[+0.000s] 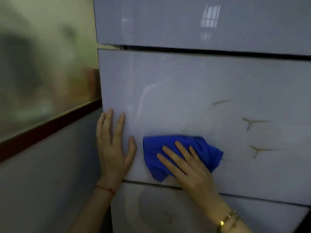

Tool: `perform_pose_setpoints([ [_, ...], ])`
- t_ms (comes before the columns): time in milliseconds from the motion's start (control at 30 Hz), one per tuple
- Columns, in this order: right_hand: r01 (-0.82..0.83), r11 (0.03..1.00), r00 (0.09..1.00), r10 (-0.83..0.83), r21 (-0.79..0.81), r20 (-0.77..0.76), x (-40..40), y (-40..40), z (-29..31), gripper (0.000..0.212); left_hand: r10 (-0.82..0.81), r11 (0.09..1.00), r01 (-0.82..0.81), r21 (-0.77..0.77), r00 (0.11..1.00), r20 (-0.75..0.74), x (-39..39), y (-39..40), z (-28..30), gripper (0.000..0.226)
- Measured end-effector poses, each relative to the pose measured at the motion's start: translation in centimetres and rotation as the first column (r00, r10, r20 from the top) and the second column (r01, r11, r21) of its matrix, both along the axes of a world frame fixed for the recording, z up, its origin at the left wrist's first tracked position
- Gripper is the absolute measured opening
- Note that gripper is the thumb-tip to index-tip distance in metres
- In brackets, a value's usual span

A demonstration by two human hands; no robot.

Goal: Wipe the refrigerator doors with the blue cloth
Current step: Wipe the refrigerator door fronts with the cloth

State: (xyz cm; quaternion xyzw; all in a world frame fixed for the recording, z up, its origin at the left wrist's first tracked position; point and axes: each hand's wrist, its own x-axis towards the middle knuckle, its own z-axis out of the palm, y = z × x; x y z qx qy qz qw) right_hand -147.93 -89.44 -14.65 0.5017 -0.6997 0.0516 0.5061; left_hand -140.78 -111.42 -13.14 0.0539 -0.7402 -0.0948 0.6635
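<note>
A pale grey glossy refrigerator fills the view, with an upper door (pixel 185 21), a middle door (pixel 193 84) and a lower door (pixel 168 212) split by dark gaps. The crumpled blue cloth (pixel 154 148) lies pressed against the lower part of the middle door. My right hand (pixel 186 167) rests flat on the cloth with its fingers spread, holding it to the door. My left hand (pixel 112 148) lies flat and spread on the middle door's left edge, just left of the cloth, holding nothing.
Faint brown branch-like marks (pixel 252 123) decorate the middle door to the right of the cloth. Left of the refrigerator is a grey wall (pixel 47 182) under a dark red ledge (pixel 50 125) and a blurred frosted pane (pixel 42 64).
</note>
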Motion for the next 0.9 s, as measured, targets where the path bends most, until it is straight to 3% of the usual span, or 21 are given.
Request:
perform_pose_setpoints([
  [133, 0.071, 0.990, 0.997, -0.072, -0.119, -0.001, -1.4, 2.7, -2.3, 0.042, -0.029, 0.999, 0.030, 0.016, 0.997, -0.072, -1.1, -0.6, -1.6, 0.054],
  [300, -0.004, 0.847, 0.997, 0.042, -0.532, 0.058, -1.3, 0.4, 9.7, 0.042, -0.047, 0.999, 0.048, 0.007, 0.994, -0.102, -1.0, -0.4, -1.9, 0.055],
  [367, -0.026, 0.867, 0.999, 0.038, -0.497, 0.014, -1.0, -1.3, 10.6, 0.042, -0.048, 0.999, 0.049, 0.006, 0.994, -0.097, -1.0, -0.5, -2.1, 0.056],
  [500, -0.019, 0.978, 0.999, 0.012, -0.206, -0.034, -0.3, -1.3, 0.7, 0.046, -0.054, 0.999, 0.054, -0.001, 0.994, -0.091, -0.9, -0.7, -2.2, 0.056],
  [567, 0.022, 0.985, 0.999, -0.029, -0.174, -0.035, -0.5, 1.2, -2.4, 0.044, -0.045, 0.999, 0.044, -0.008, 0.995, -0.092, -1.0, -0.7, -2.1, 0.055],
  [667, 0.052, 0.945, 0.999, -0.050, -0.324, 0.013, -1.6, 3.5, 0.8, 0.044, -0.046, 0.999, 0.046, -0.002, 0.993, -0.106, -0.9, -0.5, -2.0, 0.055],
  [800, 0.039, 0.722, 0.997, 0.021, -0.690, 0.079, -1.5, 1.4, 10.9, 0.040, -0.049, 0.999, 0.050, 0.001, 0.993, -0.108, -0.9, -0.3, -2.1, 0.054],
  [833, 0.028, 0.716, 0.998, 0.022, -0.698, 0.062, -1.4, 0.4, 11.8, 0.040, -0.049, 0.999, 0.050, 0.002, 0.993, -0.105, -0.9, -0.3, -2.1, 0.054],
  [900, -0.023, 0.829, 1.000, 0.015, -0.558, -0.020, -1.2, -1.3, 9.4, 0.041, -0.050, 0.999, 0.051, 0.006, 0.994, -0.098, -0.9, -0.5, -2.2, 0.055],
])
